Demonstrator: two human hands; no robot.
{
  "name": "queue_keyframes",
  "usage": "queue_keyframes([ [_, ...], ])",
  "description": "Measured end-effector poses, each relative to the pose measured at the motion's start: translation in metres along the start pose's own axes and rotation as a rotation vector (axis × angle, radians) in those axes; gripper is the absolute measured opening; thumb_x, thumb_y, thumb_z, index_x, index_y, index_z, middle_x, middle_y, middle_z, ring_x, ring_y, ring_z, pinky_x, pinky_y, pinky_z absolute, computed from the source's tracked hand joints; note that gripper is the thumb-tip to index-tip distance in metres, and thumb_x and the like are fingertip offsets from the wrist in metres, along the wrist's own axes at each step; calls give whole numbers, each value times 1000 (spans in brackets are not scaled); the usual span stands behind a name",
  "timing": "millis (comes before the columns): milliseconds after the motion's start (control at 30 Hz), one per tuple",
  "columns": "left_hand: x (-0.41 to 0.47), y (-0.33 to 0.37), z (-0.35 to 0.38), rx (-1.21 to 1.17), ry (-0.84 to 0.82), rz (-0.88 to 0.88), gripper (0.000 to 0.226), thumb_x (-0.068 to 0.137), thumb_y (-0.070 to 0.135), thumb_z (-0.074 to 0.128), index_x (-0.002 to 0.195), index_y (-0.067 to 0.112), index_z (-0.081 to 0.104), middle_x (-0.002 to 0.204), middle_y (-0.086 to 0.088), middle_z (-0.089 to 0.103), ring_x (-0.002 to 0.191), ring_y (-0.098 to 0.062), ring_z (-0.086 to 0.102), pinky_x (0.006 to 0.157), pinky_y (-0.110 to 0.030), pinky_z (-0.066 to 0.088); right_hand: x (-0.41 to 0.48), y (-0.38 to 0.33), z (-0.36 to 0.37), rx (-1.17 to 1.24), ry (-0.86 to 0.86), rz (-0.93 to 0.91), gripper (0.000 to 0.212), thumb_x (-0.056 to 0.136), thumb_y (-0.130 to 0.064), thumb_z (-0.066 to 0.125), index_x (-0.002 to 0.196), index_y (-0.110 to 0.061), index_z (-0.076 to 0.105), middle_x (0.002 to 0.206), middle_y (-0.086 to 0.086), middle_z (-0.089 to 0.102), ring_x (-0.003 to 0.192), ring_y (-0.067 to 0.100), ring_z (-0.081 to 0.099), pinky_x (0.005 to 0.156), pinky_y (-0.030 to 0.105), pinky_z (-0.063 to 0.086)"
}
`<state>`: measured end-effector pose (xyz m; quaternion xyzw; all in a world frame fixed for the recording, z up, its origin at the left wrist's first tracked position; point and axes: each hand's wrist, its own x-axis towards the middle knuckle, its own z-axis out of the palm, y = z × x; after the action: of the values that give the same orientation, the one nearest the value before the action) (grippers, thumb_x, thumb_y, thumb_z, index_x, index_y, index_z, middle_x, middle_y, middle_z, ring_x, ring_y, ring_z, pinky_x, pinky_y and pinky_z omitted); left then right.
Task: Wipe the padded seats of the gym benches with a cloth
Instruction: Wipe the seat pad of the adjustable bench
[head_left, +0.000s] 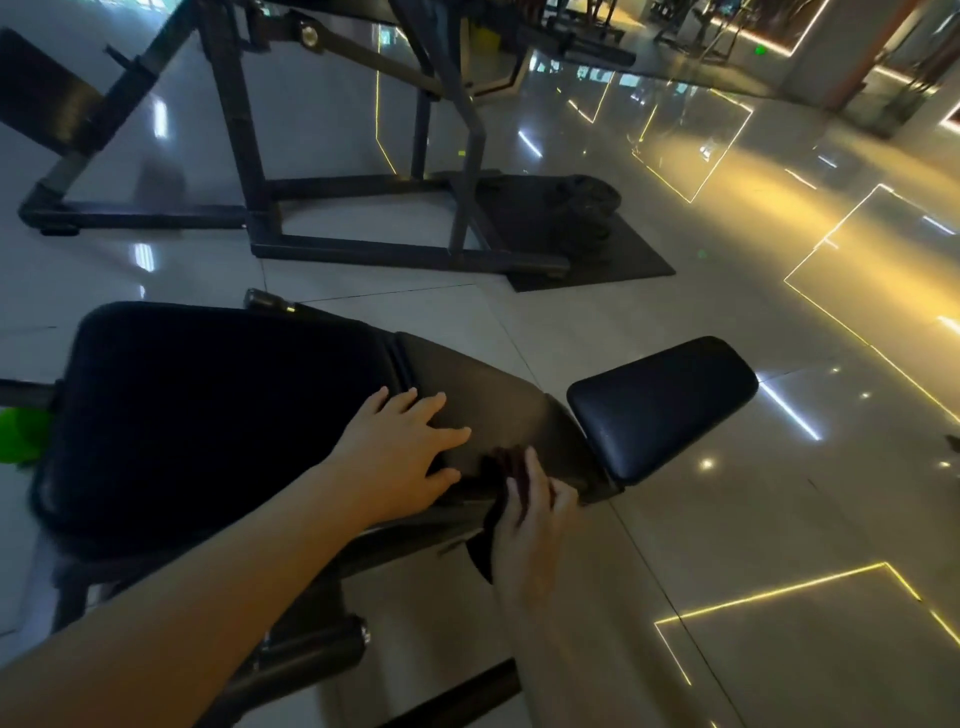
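While left hand (400, 447) lies flat on seat (493, 395), right fingers (532, 480) grip cloth (480, 551).

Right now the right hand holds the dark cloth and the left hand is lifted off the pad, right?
No: in the head view the left hand rests flat on the pad. The right hand does hold the dark cloth.

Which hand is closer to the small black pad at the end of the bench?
Right. The right hand, gripping the cloth, sits just short of the small pad; the left hand rests flat farther back on the middle pad.
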<state>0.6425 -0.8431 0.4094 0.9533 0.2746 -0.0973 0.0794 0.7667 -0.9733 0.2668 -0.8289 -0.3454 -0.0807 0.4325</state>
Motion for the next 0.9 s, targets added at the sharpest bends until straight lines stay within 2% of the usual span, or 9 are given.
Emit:
queue_keyframes([
  [100,25,17,13,87,-27,-1,61,96,66,32,151,46,16,165,-1,4,151,-27,-2,122,-45,-3,30,54,-14,39,-94,617,47,101,-28,52,146,-21,44,136,16,42,124,34,48,100,45,44],
  [167,31,17,20,108,17,-8,61,93,71,30,149,50,19,164,3,5,151,-24,-3,120,-41,-5,45,74,-21,95,-131,734,48,102,-31,49,149,-22,40,142,15,40,127,33,47,100,46,43],
  [233,33,14,25,111,43,-8,60,91,75,27,146,54,20,164,7,5,151,-20,-4,118,-37,-9,52,79,-24,157,-189,691,50,101,-36,50,149,-27,38,143,9,40,126,29,48,100,45,46],
  [367,35,12,35,128,75,-3,75,68,90,-4,136,64,16,162,11,10,150,-17,0,114,-37,-9,48,65,-15,234,-290,575,42,100,-32,55,140,-26,49,135,1,46,121,14,46,94,23,34],
  [433,38,9,39,154,88,5,74,69,89,-12,130,66,22,158,11,21,148,-18,11,116,-40,3,41,53,-7,260,-243,550,34,99,-30,56,133,-30,55,132,-3,47,107,1,43,84,9,32],
  [567,38,12,33,224,-41,-20,55,84,80,4,127,64,34,148,8,43,138,-22,37,109,-46,28,5,23,2,279,-197,383,28,96,-32,60,124,-37,57,119,-15,44,98,-15,46,75,-3,35],
  [667,42,11,36,155,-26,9,67,62,83,-24,122,78,7,153,22,-7,144,-11,-11,116,-38,-6,-9,15,8,335,-129,207,23,90,-37,63,113,-41,63,112,-15,51,99,-11,53,76,-3,38],
  [700,42,12,36,130,-31,14,73,54,80,-32,118,80,3,150,24,-14,140,-8,-19,114,-34,-12,-7,19,11,350,-115,167,23,88,-37,63,111,-41,63,112,-15,52,97,-8,55,76,-2,38],
  [900,41,22,21,169,-62,39,80,51,71,-26,127,71,-1,159,19,-8,147,-11,-16,111,-33,-15,7,35,19,408,-7,-68,17,91,-37,57,106,-43,49,111,-22,43,99,-9,53,79,1,41],
])
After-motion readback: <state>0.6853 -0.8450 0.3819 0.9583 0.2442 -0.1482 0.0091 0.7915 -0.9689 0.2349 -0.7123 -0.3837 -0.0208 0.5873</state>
